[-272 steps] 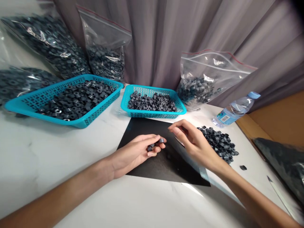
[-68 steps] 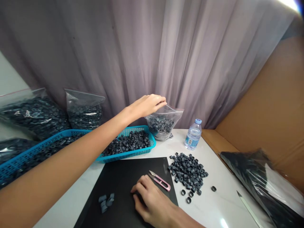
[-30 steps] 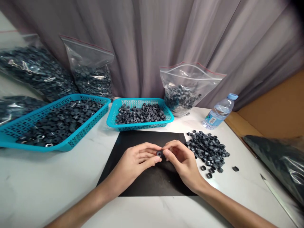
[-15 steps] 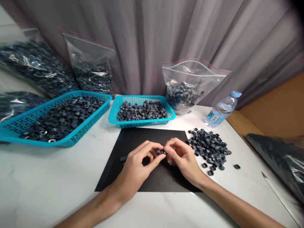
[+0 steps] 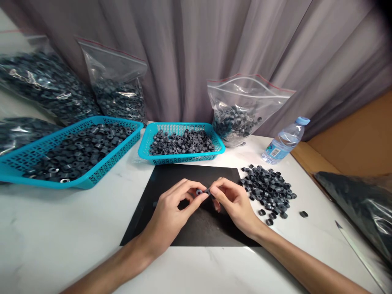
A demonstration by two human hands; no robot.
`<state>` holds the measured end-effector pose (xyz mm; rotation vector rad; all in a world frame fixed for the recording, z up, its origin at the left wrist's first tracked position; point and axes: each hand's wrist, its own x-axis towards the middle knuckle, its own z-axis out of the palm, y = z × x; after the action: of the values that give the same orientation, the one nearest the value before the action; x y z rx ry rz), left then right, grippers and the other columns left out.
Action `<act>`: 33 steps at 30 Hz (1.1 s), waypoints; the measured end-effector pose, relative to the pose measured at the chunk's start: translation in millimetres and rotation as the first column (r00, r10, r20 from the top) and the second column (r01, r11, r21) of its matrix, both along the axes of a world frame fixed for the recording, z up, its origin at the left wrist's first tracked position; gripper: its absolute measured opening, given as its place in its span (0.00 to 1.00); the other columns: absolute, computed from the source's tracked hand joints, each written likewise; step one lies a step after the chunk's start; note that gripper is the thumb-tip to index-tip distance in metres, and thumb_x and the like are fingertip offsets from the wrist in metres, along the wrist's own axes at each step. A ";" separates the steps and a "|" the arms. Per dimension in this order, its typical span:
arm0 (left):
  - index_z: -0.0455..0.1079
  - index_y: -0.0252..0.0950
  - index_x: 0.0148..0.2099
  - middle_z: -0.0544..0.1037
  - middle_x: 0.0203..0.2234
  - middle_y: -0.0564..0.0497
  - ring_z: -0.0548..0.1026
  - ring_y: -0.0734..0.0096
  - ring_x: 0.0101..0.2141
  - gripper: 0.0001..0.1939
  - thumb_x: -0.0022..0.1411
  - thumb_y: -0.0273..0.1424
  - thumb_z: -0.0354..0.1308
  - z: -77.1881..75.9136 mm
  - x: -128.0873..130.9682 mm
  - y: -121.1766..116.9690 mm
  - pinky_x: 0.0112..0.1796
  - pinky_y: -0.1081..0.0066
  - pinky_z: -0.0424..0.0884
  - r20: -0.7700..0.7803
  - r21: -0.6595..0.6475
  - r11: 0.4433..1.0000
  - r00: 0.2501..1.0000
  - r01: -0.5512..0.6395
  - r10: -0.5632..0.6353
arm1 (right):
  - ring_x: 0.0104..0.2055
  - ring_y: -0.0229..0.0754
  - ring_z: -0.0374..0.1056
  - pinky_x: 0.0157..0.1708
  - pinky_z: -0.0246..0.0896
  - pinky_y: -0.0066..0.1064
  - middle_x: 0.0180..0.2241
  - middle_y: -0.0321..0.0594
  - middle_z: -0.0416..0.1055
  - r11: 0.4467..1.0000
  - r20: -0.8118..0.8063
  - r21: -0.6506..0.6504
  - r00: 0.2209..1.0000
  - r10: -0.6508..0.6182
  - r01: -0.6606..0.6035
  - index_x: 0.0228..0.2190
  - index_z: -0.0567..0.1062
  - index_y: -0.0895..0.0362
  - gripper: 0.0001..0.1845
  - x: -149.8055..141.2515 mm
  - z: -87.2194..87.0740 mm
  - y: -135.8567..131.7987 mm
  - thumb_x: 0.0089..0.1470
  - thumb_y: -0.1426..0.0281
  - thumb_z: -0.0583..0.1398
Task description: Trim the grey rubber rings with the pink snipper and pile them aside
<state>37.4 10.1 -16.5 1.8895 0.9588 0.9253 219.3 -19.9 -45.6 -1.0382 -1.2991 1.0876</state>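
Over the black mat (image 5: pixel 165 179), my hands meet fingertip to fingertip. My left hand (image 5: pixel 173 210) is closed in a pinch, thumb against forefinger, on a small dark grey bushing (image 5: pixel 199 192) whose round hole faces me. My right hand (image 5: pixel 235 204) is also closed, its thumb and forefinger pinching a dark piece (image 5: pixel 211 195) right beside it; its shape is mostly covered by the fingers. Whether the two pieces touch, I cannot tell. Part of another grey piece (image 5: pixel 155 203) shows on the mat behind my left hand.
Two blue baskets (image 5: pixel 180 157) (image 5: pixel 88 179) hold many bushings. Behind stand zip bags (image 5: pixel 239 122) (image 5: pixel 118 94) of similar pieces. Right of the mat lies a pile of dark rings (image 5: pixel 269 188), with a water bottle (image 5: pixel 283 143) behind and a white-handled blade (image 5: pixel 358 253) farther right.
Earlier my left hand reached to the right-hand zip bag while grey pieces and pink thread snips showed on the mat. Both hands then came together; over the last half second the pinched pieces shifted slightly left.
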 end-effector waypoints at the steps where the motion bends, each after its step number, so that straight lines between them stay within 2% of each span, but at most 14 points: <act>1: 0.73 0.40 0.42 0.76 0.37 0.53 0.77 0.73 0.32 0.06 0.65 0.37 0.60 -0.5 0.2 -0.1 0.37 0.72 0.73 -0.006 -0.008 1.000 1.000 0.012 -0.012 | 0.22 0.33 0.60 0.24 0.58 0.26 0.22 0.31 0.63 1.000 -0.011 -0.006 1.000 0.005 -0.005 0.32 0.73 0.56 0.15 -0.1 -0.6 0.1 0.61 0.57 0.61; 8: 0.75 0.42 0.44 0.76 0.36 0.53 0.75 0.71 0.35 0.08 0.67 0.37 0.58 -5.0 3.3 0.9 0.38 0.71 0.71 -0.008 -0.022 0.999 0.999 0.047 -0.047 | 0.23 0.31 0.60 0.23 0.58 0.25 0.24 0.31 0.64 1.000 -0.021 -0.014 1.000 0.018 -0.018 0.32 0.73 0.56 0.14 -0.6 -2.7 -0.4 0.60 0.58 0.63; 14: 0.73 0.41 0.48 0.78 0.36 0.51 0.75 0.68 0.35 0.11 0.67 0.39 0.56 -0.9 1.1 6.3 0.31 0.72 0.70 0.057 -0.246 0.969 0.998 0.016 -0.002 | 0.24 0.34 0.64 0.26 0.64 0.27 0.24 0.32 0.67 0.998 -0.020 0.022 0.998 -0.065 0.065 0.33 0.74 0.56 0.13 0.2 -1.8 1.6 0.59 0.58 0.63; 17: 0.73 0.42 0.50 0.76 0.33 0.52 0.72 0.72 0.30 0.13 0.68 0.39 0.53 1.5 0.6 7.7 0.30 0.72 0.68 0.069 -0.273 0.961 0.997 0.051 -0.033 | 0.28 0.36 0.68 0.30 0.69 0.30 0.29 0.36 0.71 0.997 -0.021 0.059 0.998 -0.056 0.058 0.36 0.76 0.56 0.12 0.4 -3.9 1.9 0.59 0.59 0.63; 19: 0.74 0.40 0.47 0.75 0.32 0.52 0.72 0.71 0.31 0.13 0.69 0.39 0.53 3.3 0.9 7.1 0.31 0.72 0.68 0.113 -0.320 0.943 0.992 0.092 -0.059 | 0.32 0.37 0.70 0.34 0.70 0.32 0.35 0.39 0.72 0.992 0.008 0.112 0.998 -0.060 0.058 0.38 0.78 0.55 0.11 0.2 -4.9 0.6 0.60 0.61 0.63; 21: 0.74 0.39 0.45 0.76 0.35 0.50 0.75 0.68 0.37 0.12 0.68 0.39 0.53 5.5 0.9 5.1 0.33 0.72 0.69 0.197 -0.450 0.882 0.979 0.143 -0.059 | 0.36 0.39 0.71 0.38 0.71 0.34 0.40 0.41 0.72 0.986 0.041 0.156 0.996 -0.073 0.066 0.41 0.79 0.53 0.10 -0.2 -4.7 -1.9 0.62 0.63 0.62; 23: 0.74 0.39 0.44 0.77 0.39 0.49 0.76 0.65 0.43 0.11 0.68 0.38 0.55 7.9 0.4 2.6 0.38 0.71 0.70 0.288 -0.613 0.767 0.958 0.187 -0.004 | 0.40 0.41 0.72 0.41 0.70 0.35 0.42 0.42 0.72 0.977 0.089 0.198 0.991 -0.095 0.076 0.43 0.80 0.51 0.09 -0.9 -3.1 -5.0 0.63 0.65 0.61; 26: 0.73 0.38 0.41 0.76 0.38 0.50 0.75 0.68 0.40 0.10 0.68 0.38 0.55 10.7 -0.5 0.3 0.43 0.69 0.70 0.397 -0.757 0.596 0.913 0.270 0.091 | 0.45 0.45 0.71 0.45 0.69 0.40 0.43 0.43 0.73 0.951 0.242 0.307 0.963 -0.121 0.042 0.47 0.79 0.50 0.12 -2.1 0.9 -9.2 0.63 0.68 0.59; 28: 0.72 0.36 0.39 0.76 0.34 0.50 0.73 0.71 0.36 0.13 0.70 0.39 0.53 11.3 -0.2 0.4 0.42 0.69 0.69 0.446 -0.786 0.521 0.889 0.332 0.106 | 0.46 0.46 0.70 0.47 0.67 0.42 0.43 0.43 0.75 0.922 0.350 0.385 0.928 -0.123 -0.023 0.50 0.77 0.48 0.15 -2.9 3.4 -10.7 0.63 0.71 0.59; 30: 0.71 0.35 0.38 0.75 0.32 0.50 0.71 0.72 0.34 0.15 0.71 0.39 0.50 11.0 0.9 0.8 0.41 0.69 0.68 0.463 -0.799 0.483 0.880 0.359 0.110 | 0.47 0.46 0.70 0.48 0.66 0.43 0.44 0.42 0.76 0.901 0.403 0.426 0.909 -0.109 -0.080 0.54 0.75 0.47 0.19 -3.5 4.9 -11.2 0.63 0.73 0.59; 33: 0.71 0.36 0.39 0.73 0.33 0.50 0.70 0.71 0.35 0.14 0.72 0.36 0.48 9.3 2.2 1.2 0.38 0.70 0.67 0.451 -0.805 0.484 0.884 0.343 0.124 | 0.46 0.45 0.71 0.49 0.66 0.43 0.46 0.41 0.77 0.898 0.416 0.424 0.906 -0.075 -0.120 0.57 0.71 0.47 0.22 -3.8 4.4 -10.9 0.63 0.74 0.60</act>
<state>39.6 11.4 -7.2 0.7607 0.7582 0.5526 215.5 -30.9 -41.2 -0.9349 -1.8123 0.5426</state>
